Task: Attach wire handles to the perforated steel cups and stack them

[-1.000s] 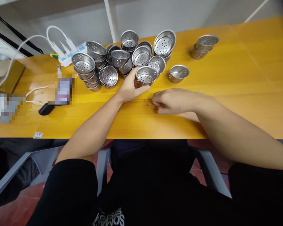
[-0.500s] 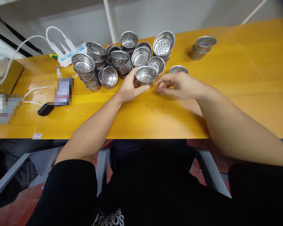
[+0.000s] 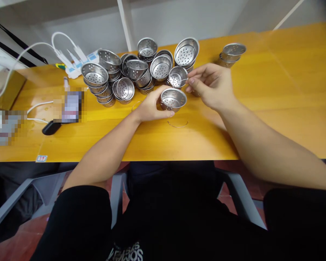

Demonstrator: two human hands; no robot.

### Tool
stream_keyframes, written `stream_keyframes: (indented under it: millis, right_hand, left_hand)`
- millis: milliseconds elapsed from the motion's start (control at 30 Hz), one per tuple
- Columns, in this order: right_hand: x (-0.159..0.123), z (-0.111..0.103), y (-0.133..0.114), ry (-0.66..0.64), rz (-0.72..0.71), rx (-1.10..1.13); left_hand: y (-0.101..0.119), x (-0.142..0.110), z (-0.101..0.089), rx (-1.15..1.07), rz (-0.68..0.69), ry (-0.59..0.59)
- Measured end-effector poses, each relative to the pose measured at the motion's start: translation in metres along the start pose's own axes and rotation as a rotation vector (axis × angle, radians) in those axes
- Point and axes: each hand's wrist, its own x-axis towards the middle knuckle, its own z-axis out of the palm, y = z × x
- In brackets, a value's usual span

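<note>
My left hand (image 3: 150, 107) grips a perforated steel cup (image 3: 173, 99) that rests on the yellow table (image 3: 260, 108). My right hand (image 3: 210, 85) hovers just behind and to the right of it, thumb and forefinger pinched on a thin wire handle near another small cup (image 3: 177, 76). A second curved wire handle (image 3: 178, 124) lies loose on the table in front of the held cup. Behind both hands stands a heap of several similar perforated cups (image 3: 136, 70).
Two stacked cups (image 3: 232, 53) sit apart at the back right. A white power strip with cables (image 3: 70, 59) lies at the back left, a black object (image 3: 51, 127) and blurred items near the left front. A sticker (image 3: 41, 158) marks the table's front edge.
My left hand pulled its cup nearer to me. My right hand left the wire on the table, rose and moved back toward the heap, now pinching another wire.
</note>
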Motion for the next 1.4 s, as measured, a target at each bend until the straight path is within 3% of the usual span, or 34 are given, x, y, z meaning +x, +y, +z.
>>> stream_keyframes:
  millis: [233,333,600,867,1133,1400]
  right_hand:
    - [-0.009,-0.007,-0.006,-0.208,-0.177,-0.315]
    - [-0.011,-0.002,-0.01,-0.247,-0.206,-0.348]
    - [-0.011,-0.001,-0.002,-0.159,-0.171,-0.406]
    - [-0.001,-0.014,0.006,-0.149,-0.023,-0.366]
    - [-0.005,-0.01,0.001,-0.162,0.049,-0.309]
    - [-0.008,-0.004,-0.004,-0.13,-0.012,-0.305]
  left_hand:
    - [0.014,-0.001,-0.001,0.251,0.075,0.037]
    - [0.014,0.0,-0.001,0.303,0.097,0.02]
    - [0.013,-0.001,0.003,0.357,0.106,0.056]
    - [-0.031,0.004,-0.004,0.335,0.114,0.249]
    - [-0.04,0.005,-0.009,0.379,0.132,0.332]
    - [-0.05,0.006,-0.005,0.305,0.121,0.306]
